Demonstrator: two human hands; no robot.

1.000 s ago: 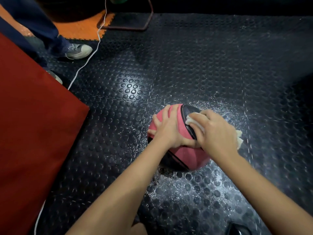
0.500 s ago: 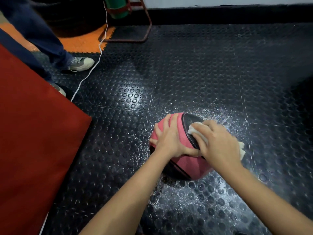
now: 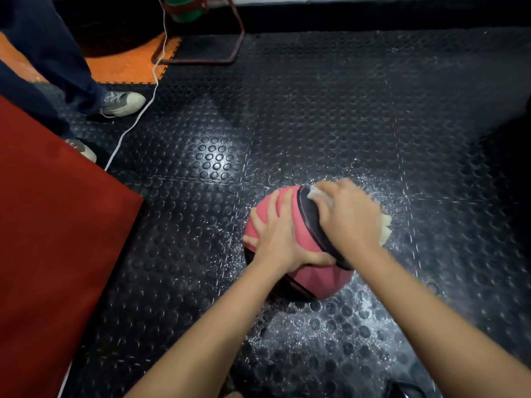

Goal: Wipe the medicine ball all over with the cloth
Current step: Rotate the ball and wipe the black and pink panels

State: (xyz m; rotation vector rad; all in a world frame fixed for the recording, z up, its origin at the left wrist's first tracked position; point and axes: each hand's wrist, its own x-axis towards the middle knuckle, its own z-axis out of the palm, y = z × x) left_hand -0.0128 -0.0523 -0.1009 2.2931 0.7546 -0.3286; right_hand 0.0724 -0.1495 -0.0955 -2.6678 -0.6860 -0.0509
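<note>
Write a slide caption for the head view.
Left hand steadies pink-and-black medicine ball; right hand wipes with white cloth.

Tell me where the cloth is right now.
In the head view the cloth lies under the right hand, pressed on the upper right of the medicine ball, right of the left hand.

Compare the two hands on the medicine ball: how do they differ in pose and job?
The left hand lies spread flat on the pink panel of the medicine ball; the right hand is on the black band side. The left hand holds nothing; the right hand presses the cloth down. Both touch the ball's upper half.
</note>
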